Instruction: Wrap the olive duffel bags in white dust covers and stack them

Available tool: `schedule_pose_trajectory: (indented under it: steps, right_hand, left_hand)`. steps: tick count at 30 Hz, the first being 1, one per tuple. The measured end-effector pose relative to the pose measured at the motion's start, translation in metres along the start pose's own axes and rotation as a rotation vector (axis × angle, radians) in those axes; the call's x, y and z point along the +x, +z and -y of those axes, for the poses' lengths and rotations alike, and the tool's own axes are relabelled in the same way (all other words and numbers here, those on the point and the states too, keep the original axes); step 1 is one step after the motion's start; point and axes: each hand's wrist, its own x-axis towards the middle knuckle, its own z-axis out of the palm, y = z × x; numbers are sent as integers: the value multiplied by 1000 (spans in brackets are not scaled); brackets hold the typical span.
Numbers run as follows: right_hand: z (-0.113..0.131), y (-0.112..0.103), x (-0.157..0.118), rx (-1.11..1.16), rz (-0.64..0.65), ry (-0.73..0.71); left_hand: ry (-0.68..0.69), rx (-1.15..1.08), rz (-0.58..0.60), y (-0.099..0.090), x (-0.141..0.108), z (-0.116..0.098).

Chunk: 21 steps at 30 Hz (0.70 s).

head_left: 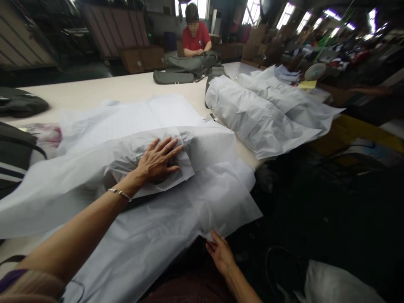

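While the left hand (159,163) lies open on the long white-wrapped bundle (126,155), presumably steadying it, the right hand (222,254) pinches a thin white sheet (217,206), apparently controlling its edge.

At the far side are a person (197,41) in red and cardboard boxes (142,59), with a round fan (315,71) farther right.

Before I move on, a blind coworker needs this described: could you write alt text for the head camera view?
A left hand rests spread on a white-covered bundle, while the right hand holds the near edge of a white sheet. More covered bundles lie farther right; a person in red leans at the pale table's far side.
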Motion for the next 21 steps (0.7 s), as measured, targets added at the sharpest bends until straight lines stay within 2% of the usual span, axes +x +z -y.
schedule_pose_trajectory:
  steps: [2, 5, 10, 12, 16, 21]
  right_hand:
    - [1, -5, -6, 36, -14, -31]
    - [7, -7, -19, 128, 30, -41]
    - [11, 7, -34, 167, 143, 14]
    - [8, 10, -35, 116, 112, -2]
    - [5, 6, -34, 71, 31, -130]
    - [15, 2, -35, -58, 3, -216]
  left_hand:
    - [-10, -19, -2, 0, 0, 0]
    - [-8, -55, -23, 2, 0, 0]
    - [10, -62, -65, 5, -1, 1]
    - [7, -67, -72, 5, -1, 1]
    - [5, -86, -90, 6, -2, 1]
    - [10, -139, -129, 11, -2, 2]
